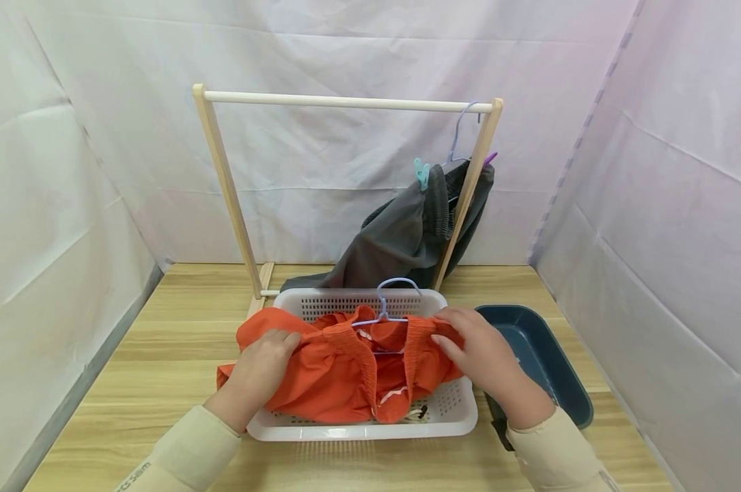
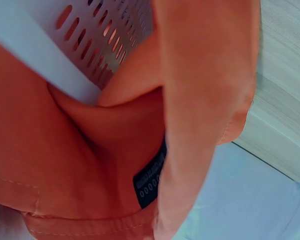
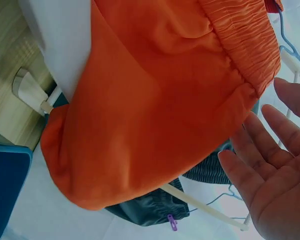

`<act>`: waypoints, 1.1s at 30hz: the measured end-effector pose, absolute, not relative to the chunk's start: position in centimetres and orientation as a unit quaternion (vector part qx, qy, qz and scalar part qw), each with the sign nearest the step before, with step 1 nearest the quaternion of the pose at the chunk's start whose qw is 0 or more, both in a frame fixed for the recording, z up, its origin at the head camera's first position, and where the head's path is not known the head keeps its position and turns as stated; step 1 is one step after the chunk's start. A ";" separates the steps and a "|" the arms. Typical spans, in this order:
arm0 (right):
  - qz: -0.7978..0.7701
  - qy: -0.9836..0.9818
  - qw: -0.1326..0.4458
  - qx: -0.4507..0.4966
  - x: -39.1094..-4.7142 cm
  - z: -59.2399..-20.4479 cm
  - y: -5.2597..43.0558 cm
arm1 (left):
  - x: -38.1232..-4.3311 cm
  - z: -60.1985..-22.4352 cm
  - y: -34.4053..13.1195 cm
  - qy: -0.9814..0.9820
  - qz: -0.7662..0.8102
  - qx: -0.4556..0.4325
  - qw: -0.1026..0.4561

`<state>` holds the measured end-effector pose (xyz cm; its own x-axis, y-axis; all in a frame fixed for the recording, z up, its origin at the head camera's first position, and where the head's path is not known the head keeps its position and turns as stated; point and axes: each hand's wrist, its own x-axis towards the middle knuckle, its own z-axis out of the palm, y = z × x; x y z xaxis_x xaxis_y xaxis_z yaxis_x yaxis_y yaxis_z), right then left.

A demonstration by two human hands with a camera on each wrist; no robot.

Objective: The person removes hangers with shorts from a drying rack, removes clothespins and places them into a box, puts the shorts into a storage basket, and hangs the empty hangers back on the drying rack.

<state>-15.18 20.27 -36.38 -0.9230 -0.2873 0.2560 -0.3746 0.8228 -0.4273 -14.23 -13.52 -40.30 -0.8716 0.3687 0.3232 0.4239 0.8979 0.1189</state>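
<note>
Orange elastic-waist pants [image 1: 321, 383] lie over the white perforated basket [image 1: 321, 433], with their waistband facing front. A lilac hanger [image 1: 383, 309] sits inside the waistband, its hook standing up above the cloth. My left hand [image 1: 261, 369] grips the pants near the left end of the waistband; the left wrist view shows mostly cloth and a black label [image 2: 151, 180]. My right hand [image 1: 483, 352] is at the right end of the waistband. In the right wrist view, its fingers [image 3: 260, 142] are spread and relaxed beside the cloth, the fingertips at its edge.
Behind the basket stands a rack with a white rail [image 1: 345, 102]. Dark grey pants [image 1: 395, 239] hang at its right end from another hanger, with a teal clip [image 1: 422, 174] and a purple clip [image 1: 490, 158]. A dark blue tray [image 1: 548, 362] lies right of the basket.
</note>
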 end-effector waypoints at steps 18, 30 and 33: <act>0.226 -0.955 0.043 0.185 -16.2 -36.4 19.0 | -14.3 -40.4 -13.5 -0.960 -0.088 -0.212 0.161; 0.222 -0.953 0.070 0.193 -16.7 -36.6 18.6 | -14.3 -40.5 -13.6 -0.960 -0.088 -0.209 0.162; 0.226 -0.952 0.072 0.192 -16.8 -36.7 18.6 | -14.3 -40.6 -13.6 -0.959 -0.088 -0.211 0.166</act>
<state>-16.79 18.59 -36.67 -0.9162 -0.3322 0.2242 -0.3975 0.8247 -0.4023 -14.31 -13.59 -40.60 -0.8556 0.3764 0.3554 0.4348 0.8951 0.0987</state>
